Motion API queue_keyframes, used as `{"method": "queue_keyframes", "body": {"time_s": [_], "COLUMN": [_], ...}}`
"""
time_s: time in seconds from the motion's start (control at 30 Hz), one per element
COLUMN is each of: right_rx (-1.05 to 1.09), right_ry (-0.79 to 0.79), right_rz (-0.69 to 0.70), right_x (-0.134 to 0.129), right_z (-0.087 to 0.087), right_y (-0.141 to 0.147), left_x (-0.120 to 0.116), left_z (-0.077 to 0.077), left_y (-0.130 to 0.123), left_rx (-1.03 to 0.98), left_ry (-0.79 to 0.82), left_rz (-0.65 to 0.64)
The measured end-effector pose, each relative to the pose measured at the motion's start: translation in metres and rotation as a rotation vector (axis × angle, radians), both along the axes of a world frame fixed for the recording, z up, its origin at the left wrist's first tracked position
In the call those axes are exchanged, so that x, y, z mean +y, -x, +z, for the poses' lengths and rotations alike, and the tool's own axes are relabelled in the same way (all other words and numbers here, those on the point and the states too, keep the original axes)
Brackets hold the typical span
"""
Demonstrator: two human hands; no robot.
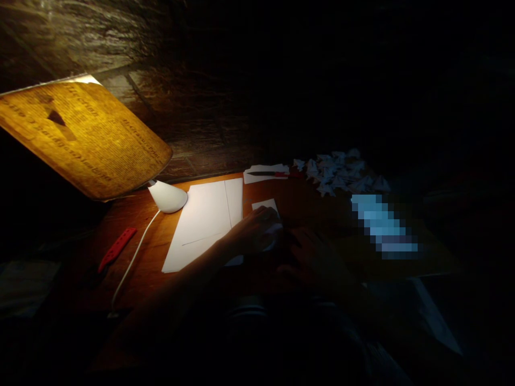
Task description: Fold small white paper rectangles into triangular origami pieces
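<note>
My left hand (261,228) rests on a small piece of white paper (265,204), its fingers bent down and closed on it. Part of that paper shows above the knuckles and part by the fingertips; the hand covers the rest. Just to the right, in deep shadow, is my right hand (308,249), fingers apart and reaching toward the paper, with nothing visible in them. Under my left forearm lie large white sheets (209,214) with thin dark lines across them.
A lamp with a printed yellow shade (88,134) and white base (169,197) stands left, its cord running forward. Nearby lies a red-handled tool (117,248). Behind are a knife (265,173) on paper and a heap of folded paper pieces (336,171). A blurred bright rectangle (382,222) lies right.
</note>
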State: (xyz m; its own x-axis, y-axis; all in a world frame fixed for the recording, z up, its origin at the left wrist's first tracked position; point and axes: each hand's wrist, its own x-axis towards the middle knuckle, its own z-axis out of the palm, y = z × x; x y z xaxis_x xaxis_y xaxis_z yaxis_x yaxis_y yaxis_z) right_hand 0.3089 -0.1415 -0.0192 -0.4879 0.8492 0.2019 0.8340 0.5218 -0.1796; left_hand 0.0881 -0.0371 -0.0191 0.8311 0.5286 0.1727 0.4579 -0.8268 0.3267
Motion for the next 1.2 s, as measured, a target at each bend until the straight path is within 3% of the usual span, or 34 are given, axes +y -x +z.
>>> {"method": "queue_keyframes", "body": {"time_s": [0.2,0.37,0.87,1.2], "right_rx": [-0.012,-0.009,0.013,0.001], "right_ry": [0.001,-0.01,-0.013,-0.016], "right_rz": [-0.032,-0.041,-0.062,-0.059], "right_x": [-0.003,-0.004,-0.005,-0.005], "right_z": [0.001,-0.001,-0.003,-0.002], "right_y": [0.003,0.004,0.006,0.005], "left_x": [0.0,0.001,-0.016,-0.01], "left_z": [-0.014,-0.017,-0.005,0.0], "left_y": [-0.006,-0.009,-0.015,-0.021], "left_rx": [-0.018,-0.01,-0.045,0.041], "left_ry": [-0.041,-0.061,-0.035,-0.026], "left_rz": [0.115,0.176,0.223,0.267]}}
